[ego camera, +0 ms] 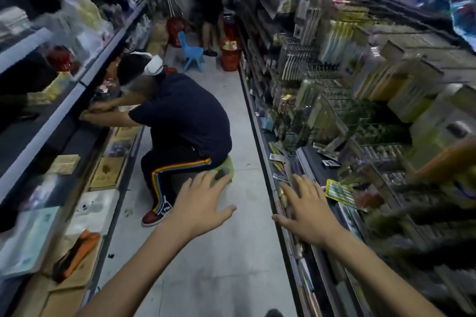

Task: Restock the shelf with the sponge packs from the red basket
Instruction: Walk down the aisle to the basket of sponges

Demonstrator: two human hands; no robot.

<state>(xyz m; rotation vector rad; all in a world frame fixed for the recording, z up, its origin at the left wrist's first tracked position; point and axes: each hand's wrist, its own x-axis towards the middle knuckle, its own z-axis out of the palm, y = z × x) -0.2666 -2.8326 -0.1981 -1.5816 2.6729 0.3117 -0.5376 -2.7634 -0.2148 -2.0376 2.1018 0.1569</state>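
Both my hands are stretched out in front of me with fingers spread and nothing in them. My left hand [203,203] hovers over the grey aisle floor. My right hand [306,211] hovers by the front edge of the right shelf [273,183], which is packed with hanging packs. A red basket [230,55] stands far down the aisle against that shelf, with something yellow in it. The view is blurred and I cannot pick out sponge packs.
A person in dark clothes sits on a small green stool [226,170] just ahead, reaching into the left shelf [51,121]. A blue child's chair [192,53] and another person's legs stand farther back. Cardboard and an orange-black tool [77,252] lie at lower left.
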